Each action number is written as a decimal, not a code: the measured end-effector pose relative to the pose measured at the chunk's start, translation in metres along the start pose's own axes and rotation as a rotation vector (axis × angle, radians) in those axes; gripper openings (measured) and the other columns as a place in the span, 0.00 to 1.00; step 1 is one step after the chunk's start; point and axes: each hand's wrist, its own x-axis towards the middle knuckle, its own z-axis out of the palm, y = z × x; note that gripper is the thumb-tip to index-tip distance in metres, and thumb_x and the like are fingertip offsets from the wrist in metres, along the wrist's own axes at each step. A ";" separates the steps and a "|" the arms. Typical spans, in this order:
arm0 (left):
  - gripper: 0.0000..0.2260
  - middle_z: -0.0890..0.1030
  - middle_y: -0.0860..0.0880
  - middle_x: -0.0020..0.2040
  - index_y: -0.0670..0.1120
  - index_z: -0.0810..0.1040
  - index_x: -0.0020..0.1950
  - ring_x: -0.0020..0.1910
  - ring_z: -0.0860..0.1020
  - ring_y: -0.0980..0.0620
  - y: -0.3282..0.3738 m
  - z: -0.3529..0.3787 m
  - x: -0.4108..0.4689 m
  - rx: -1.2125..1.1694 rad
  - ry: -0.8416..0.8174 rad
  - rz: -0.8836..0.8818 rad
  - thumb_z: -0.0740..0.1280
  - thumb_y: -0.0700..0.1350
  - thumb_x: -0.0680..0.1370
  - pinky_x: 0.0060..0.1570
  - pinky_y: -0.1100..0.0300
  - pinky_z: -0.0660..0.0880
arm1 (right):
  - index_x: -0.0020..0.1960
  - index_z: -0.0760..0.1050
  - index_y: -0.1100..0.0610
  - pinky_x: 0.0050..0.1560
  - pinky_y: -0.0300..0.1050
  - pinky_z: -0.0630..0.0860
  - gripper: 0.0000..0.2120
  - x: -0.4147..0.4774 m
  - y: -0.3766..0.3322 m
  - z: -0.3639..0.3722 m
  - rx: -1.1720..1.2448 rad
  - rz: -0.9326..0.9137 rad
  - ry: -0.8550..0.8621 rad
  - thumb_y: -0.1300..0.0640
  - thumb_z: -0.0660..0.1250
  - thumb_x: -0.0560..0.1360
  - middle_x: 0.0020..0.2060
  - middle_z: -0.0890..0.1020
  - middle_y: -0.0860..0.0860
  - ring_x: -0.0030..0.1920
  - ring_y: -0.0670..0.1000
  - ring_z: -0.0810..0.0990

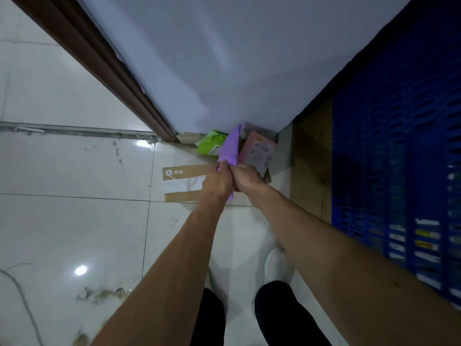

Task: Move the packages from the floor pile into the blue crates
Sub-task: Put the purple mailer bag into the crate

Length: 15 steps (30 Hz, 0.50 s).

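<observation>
A purple package (231,146) stands on edge above the floor pile, and both hands grip its near end. My left hand (219,179) holds it from the left, my right hand (245,177) from the right, the two touching. Under them lies a flat cardboard package (183,182) with a white label. A green package (211,142) and a pink package (259,152) lie against the wall behind. Stacked blue crates (404,151) rise along the right side.
A white wall (212,58) and brown door frame (99,71) close off the corner. A brown cardboard sheet (310,168) stands between the pile and the crates. White tiled floor (74,221) spreads left, with debris and a thin cable. My feet are below.
</observation>
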 end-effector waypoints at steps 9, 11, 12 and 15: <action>0.24 0.82 0.39 0.48 0.38 0.80 0.55 0.44 0.82 0.42 0.111 -0.078 -0.146 -0.090 -0.095 -0.092 0.70 0.59 0.73 0.47 0.48 0.82 | 0.34 0.79 0.50 0.41 0.56 0.80 0.11 -0.190 -0.081 -0.054 -0.120 -0.130 -0.076 0.50 0.59 0.66 0.28 0.81 0.50 0.34 0.55 0.80; 0.26 0.83 0.41 0.46 0.39 0.80 0.54 0.39 0.81 0.46 0.122 -0.095 -0.183 -0.075 -0.083 -0.068 0.74 0.60 0.71 0.44 0.53 0.82 | 0.39 0.78 0.51 0.41 0.55 0.77 0.10 -0.235 -0.093 -0.061 -0.217 -0.203 -0.090 0.48 0.60 0.68 0.34 0.80 0.52 0.37 0.57 0.79; 0.26 0.84 0.41 0.46 0.39 0.80 0.53 0.39 0.81 0.46 0.127 -0.103 -0.200 -0.079 -0.065 -0.057 0.76 0.60 0.69 0.45 0.52 0.82 | 0.43 0.78 0.52 0.40 0.50 0.76 0.09 -0.260 -0.103 -0.066 -0.277 -0.249 -0.087 0.49 0.61 0.72 0.38 0.81 0.52 0.40 0.56 0.79; 0.21 0.85 0.40 0.42 0.36 0.81 0.49 0.32 0.81 0.46 0.143 -0.122 -0.251 -0.103 -0.082 -0.061 0.76 0.53 0.70 0.37 0.52 0.81 | 0.49 0.78 0.53 0.41 0.45 0.73 0.07 -0.323 -0.119 -0.082 -0.406 -0.359 -0.049 0.52 0.63 0.79 0.45 0.79 0.50 0.45 0.54 0.79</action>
